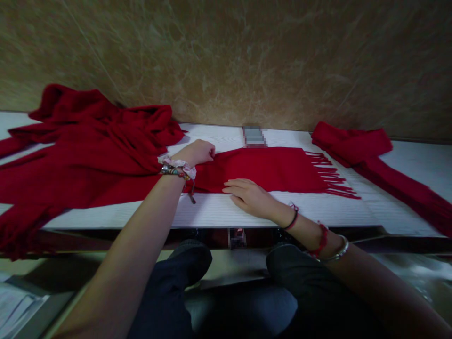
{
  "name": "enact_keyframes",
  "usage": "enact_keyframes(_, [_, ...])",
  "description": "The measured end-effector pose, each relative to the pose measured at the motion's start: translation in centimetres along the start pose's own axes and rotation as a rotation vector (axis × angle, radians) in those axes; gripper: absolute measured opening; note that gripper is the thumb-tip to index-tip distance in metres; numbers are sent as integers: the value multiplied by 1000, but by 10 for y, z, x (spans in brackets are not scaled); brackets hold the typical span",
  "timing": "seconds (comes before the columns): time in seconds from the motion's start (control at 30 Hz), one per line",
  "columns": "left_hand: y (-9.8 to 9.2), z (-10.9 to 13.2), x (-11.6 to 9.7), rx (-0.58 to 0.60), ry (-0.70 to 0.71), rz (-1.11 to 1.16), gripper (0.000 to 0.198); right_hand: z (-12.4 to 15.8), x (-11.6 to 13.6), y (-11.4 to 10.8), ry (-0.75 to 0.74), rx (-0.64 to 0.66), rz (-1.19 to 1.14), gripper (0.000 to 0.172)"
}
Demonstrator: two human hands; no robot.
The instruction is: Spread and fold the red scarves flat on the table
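Observation:
A red scarf (271, 169) lies flat along the white bench top, its fringed end pointing right. My left hand (197, 151) is closed at the scarf's far edge, with the fingers curled against the cloth and the fingertips partly hidden. Resting near the scarf's front edge is my right hand (249, 195), open, with its fingers stretched flat on the fabric. To the left, the scarf runs into a heaped mass of red cloth (95, 141); I cannot tell where one piece stops and another begins.
A folded red scarf (374, 160) trails over the right side of the white bench (208, 212). Against the brown marble-patterned wall (226, 61) sits a small blurred rectangular thing (254, 137). Papers (17, 306) lie at the lower left, and my knees are below the bench.

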State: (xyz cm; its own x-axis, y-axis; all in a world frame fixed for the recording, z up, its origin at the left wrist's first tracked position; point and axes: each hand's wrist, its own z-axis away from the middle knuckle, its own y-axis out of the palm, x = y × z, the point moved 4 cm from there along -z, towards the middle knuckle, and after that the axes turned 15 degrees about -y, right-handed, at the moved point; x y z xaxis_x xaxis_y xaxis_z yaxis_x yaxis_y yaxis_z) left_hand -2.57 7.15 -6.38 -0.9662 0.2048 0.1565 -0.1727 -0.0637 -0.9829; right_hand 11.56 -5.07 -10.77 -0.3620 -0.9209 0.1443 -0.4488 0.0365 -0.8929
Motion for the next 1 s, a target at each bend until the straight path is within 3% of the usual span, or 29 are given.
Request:
enact_keyframes(0.13, [3, -3, 2, -42, -11, 10, 30, 0, 0, 0, 2, -4, -9, 30])
enact_keyframes(0.33, [1, 1, 2, 50, -10, 61, 27, 0, -1, 0, 1, -22, -34, 30])
enact_keyframes(0.47, [4, -2, 0, 74, -30, -22, 26, -1, -1, 0, 7, -12, -33, 29])
enact_keyframes(0.8, [3, -7, 12, -172, -85, -119, 35, -3, 0, 0, 13, 0, -25, 29])
enact_keyframes(1.0, [9, -35, 21, -31, -19, -130, 34, -2, 1, -1, 24, -17, -26, 29])
